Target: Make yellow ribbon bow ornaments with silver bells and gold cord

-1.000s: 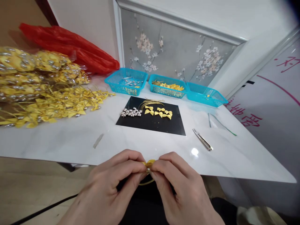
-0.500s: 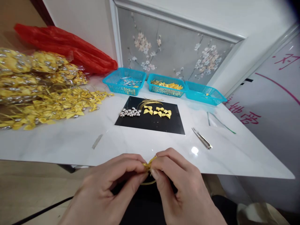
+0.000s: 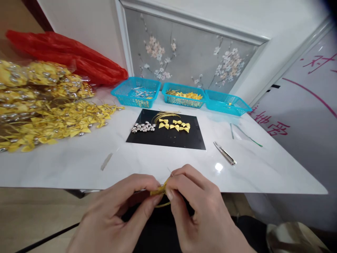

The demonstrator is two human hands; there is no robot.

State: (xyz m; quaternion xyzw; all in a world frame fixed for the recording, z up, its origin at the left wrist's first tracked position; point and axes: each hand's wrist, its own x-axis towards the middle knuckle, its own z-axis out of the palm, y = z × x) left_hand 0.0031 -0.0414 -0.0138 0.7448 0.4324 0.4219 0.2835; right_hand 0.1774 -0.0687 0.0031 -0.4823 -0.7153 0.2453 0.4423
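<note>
At the table's front edge, my left hand (image 3: pixel 119 207) pinches a yellow ribbon bow (image 3: pixel 157 191) between thumb and fingers. My right hand (image 3: pixel 198 202) is closed on the right side of the same bow, its fingertips hiding much of it. Below the fingers curves a thin yellow cord (image 3: pixel 163 205). A fine pale strand (image 3: pixel 170 171) sticks up above my right fingertips; whether it is thread or wire I cannot tell. Beyond the hands, silver beads (image 3: pixel 143 127), several yellow bows (image 3: pixel 175 125) and yellow cords (image 3: pixel 167 114) lie on a black mat (image 3: pixel 168 140).
Three blue baskets (image 3: pixel 137 102) line the wall, one holding yellow pieces (image 3: pixel 184 95). Thread snips (image 3: pixel 224 153) and a green tie (image 3: pixel 250 138) lie right. Finished-looking yellow strands (image 3: pixel 65 119), bagged bundles (image 3: pixel 47 73) and a red bag (image 3: pixel 71 56) fill the left.
My left fingertips have drawn slightly left and more of the yellow bow shows between the hands. The fine strand stands out more above my right hand. The view has shifted slightly.
</note>
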